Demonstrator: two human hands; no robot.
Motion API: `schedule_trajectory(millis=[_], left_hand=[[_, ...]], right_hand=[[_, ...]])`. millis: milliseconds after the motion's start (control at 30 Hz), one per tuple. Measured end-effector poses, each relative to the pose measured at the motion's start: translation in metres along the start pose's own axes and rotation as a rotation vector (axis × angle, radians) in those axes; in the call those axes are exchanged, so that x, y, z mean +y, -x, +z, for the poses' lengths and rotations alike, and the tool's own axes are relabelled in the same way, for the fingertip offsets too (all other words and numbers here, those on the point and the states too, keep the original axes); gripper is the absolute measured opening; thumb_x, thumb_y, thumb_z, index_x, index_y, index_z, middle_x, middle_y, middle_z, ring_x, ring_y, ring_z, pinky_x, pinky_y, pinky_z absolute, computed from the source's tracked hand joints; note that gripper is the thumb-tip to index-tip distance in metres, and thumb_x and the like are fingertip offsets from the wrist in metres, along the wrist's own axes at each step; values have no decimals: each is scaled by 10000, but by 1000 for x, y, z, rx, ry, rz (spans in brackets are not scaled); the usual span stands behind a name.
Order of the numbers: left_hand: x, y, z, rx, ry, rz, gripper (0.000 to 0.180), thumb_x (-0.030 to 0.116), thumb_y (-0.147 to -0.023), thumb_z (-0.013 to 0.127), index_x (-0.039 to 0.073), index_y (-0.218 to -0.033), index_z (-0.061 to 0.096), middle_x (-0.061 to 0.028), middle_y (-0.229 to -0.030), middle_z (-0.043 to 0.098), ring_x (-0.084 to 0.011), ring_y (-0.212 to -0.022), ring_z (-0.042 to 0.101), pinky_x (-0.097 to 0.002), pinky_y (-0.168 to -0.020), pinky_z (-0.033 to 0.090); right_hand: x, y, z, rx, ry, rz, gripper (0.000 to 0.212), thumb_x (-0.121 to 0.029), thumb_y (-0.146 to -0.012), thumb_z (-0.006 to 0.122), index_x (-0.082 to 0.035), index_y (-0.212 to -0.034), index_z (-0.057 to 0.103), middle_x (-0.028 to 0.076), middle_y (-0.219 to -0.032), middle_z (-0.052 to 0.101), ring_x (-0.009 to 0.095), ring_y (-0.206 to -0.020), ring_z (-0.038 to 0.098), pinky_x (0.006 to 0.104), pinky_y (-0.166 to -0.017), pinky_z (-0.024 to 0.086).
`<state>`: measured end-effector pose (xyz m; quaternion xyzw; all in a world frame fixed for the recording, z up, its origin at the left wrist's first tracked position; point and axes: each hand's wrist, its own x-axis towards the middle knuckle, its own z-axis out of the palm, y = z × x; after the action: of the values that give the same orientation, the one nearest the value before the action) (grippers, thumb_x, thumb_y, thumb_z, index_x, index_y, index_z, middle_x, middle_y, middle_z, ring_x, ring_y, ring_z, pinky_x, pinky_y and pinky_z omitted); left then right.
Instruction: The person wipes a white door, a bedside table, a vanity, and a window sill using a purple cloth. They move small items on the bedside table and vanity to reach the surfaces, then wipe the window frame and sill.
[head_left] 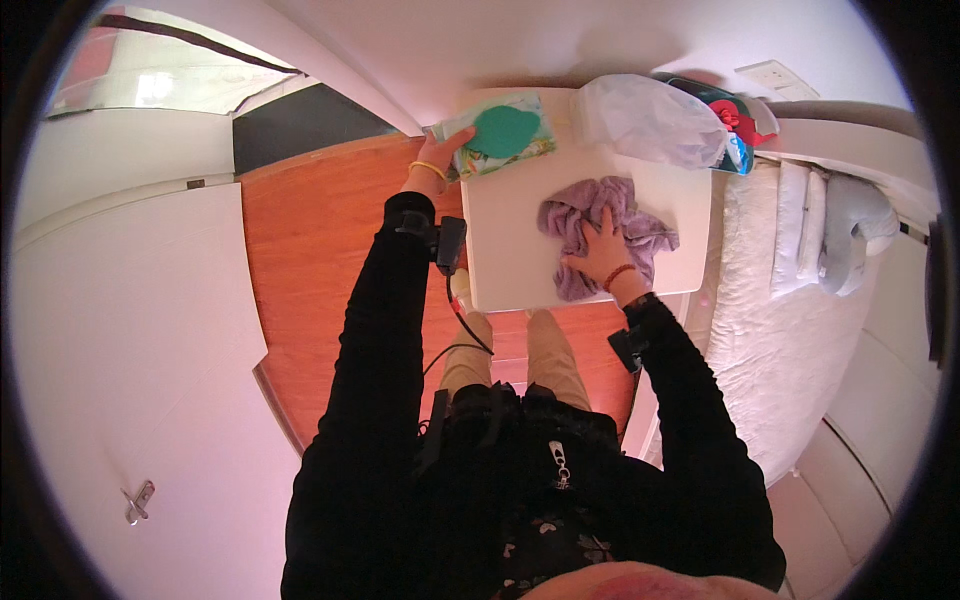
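Note:
My left hand (pixel 438 158) is at the far left corner of a small white table (pixel 500 245). It grips the left end of a soft, flat packet (pixel 540 128) with a green and pale pattern and a large teal oval on top. The thumb lies over the packet and the other fingers are partly hidden. A crumpled purple cloth (pixel 613 192) is spread in folds on the right half of the tabletop. On top of it rests my right hand (pixel 603 252), fingers spread and palm down, pressing the cloth against the table.
At the table's back right sits a translucent white plastic bag (pixel 650 120), beside a dark container with red and blue items (pixel 735 125). A bed (pixel 770 330) with pillows stands to the right. On the left are a white door (pixel 140 350) and reddish wood floor (pixel 310 260). A cable (pixel 455 310) hangs from my left wrist.

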<state>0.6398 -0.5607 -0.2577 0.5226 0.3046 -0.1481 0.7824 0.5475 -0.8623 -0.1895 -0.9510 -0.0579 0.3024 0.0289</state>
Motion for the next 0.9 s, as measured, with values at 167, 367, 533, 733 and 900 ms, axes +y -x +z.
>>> schedule_trajectory(millis=[167,367,533,733,900], left_hand=[[-1,31,-32,-116,14,62,467,203,-816,675,22,-1199,479,-91,-1054,605,-198,-866,632,-325,-676,552],[-27,55,-51,-22,37,42,495,220,-819,675,16,-1220,468,-92,-1087,589,-193,-929,608,-325,-730,535],[-33,60,-48,69,25,-30,526,251,-815,680,17,-1229,455,-106,-1111,573,-208,-948,599,-335,-742,526],[-28,61,-50,0,-29,7,530,279,-845,641,25,-1262,433,-107,-1155,557,-215,-979,595,-340,-746,528],[-27,61,-49,8,-3,-5,479,211,-836,655,21,-1230,458,-101,-1114,580,-214,-938,604,-326,-736,533]], right_hand=[[-5,-54,-30,21,-42,-189,444,-304,-814,567,-104,-1203,487,197,-1337,391,378,-929,593,448,-779,493],[-56,-155,-23,622,-195,-302,316,-115,-855,450,-90,-1165,507,161,-1110,553,365,-876,592,460,-711,495],[-54,-198,-1,535,-8,-276,149,-77,-825,450,-56,-932,551,151,-961,566,364,-826,591,451,-700,490],[4,-126,18,350,-254,-303,171,-200,-826,479,-75,-851,593,175,-849,600,357,-845,584,426,-731,472],[124,-60,-5,607,-435,114,206,-266,-856,490,-100,-885,609,133,-747,639,329,-726,619,419,-625,483]])
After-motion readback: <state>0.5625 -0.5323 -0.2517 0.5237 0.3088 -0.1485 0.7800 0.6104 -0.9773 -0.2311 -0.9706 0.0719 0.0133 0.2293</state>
